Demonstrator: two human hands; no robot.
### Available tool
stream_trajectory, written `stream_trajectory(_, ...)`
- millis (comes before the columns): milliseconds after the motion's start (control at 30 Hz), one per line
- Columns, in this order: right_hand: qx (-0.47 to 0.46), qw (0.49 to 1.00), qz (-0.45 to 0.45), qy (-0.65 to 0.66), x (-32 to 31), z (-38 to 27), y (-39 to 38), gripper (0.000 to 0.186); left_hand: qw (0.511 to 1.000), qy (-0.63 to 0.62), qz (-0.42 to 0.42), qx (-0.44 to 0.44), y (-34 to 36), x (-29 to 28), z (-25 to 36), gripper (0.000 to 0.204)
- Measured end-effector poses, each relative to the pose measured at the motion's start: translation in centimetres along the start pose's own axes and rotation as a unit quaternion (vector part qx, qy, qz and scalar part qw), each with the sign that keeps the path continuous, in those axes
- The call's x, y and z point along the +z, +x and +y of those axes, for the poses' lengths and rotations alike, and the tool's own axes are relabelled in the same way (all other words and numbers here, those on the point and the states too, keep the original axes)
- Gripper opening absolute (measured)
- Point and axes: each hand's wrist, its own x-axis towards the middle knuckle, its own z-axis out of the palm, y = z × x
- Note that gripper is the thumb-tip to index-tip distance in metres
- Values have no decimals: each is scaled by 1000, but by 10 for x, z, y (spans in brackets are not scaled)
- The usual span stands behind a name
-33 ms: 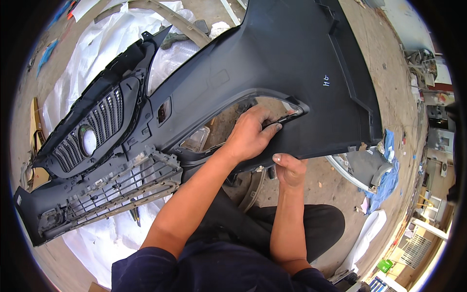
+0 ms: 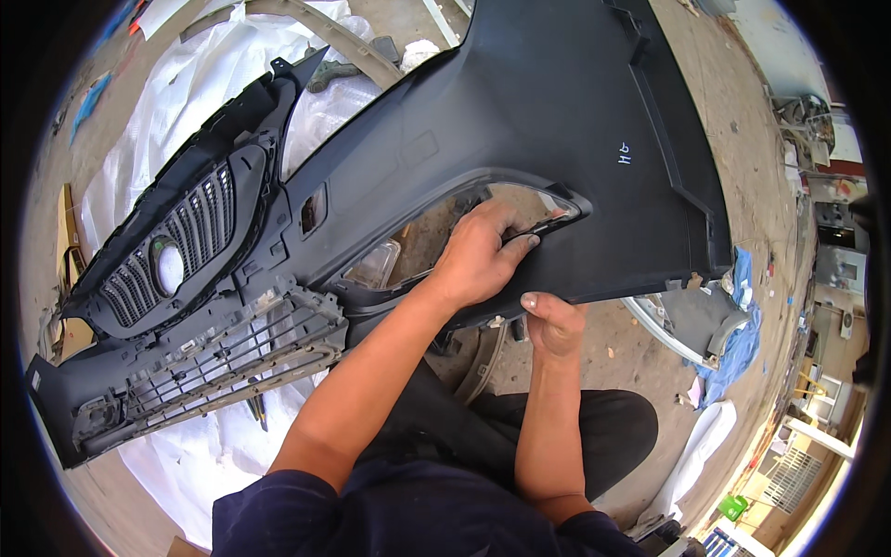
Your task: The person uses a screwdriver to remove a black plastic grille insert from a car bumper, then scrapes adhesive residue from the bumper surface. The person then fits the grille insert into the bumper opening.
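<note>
A large black car bumper cover (image 2: 557,102) lies tilted across the view, its inner side up. At the right end is a slanted, pointed opening. My left hand (image 2: 483,251) reaches into that opening and is closed on its near rim, thumb on top, other fingers mostly hidden inside. Along the bumper's near edge, my right hand (image 2: 555,323) grips with the thumb above and the fingers hidden underneath. To the left, a ribbed grille (image 2: 200,223) with a round hole sits in the bumper. A lower mesh grille (image 2: 251,353) runs along its near side.
White plastic sheeting (image 2: 200,88) lies on the floor beneath and beyond the bumper. A curved grey strip (image 2: 343,46) rests on it. At right are a dark trim panel (image 2: 696,320) and blue plastic (image 2: 742,330). My bent knee (image 2: 617,432) is close below the bumper.
</note>
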Motion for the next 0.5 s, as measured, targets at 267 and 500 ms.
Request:
stream_trajectory(267,5,1000,-17,22,-6,4,-1,109,997,37,33,63,-2,9,-10,23)
stream_trajectory(500,42,999,13,2,-7,7,1,109,991,-50,-112,-47,4,-32,-20,25)
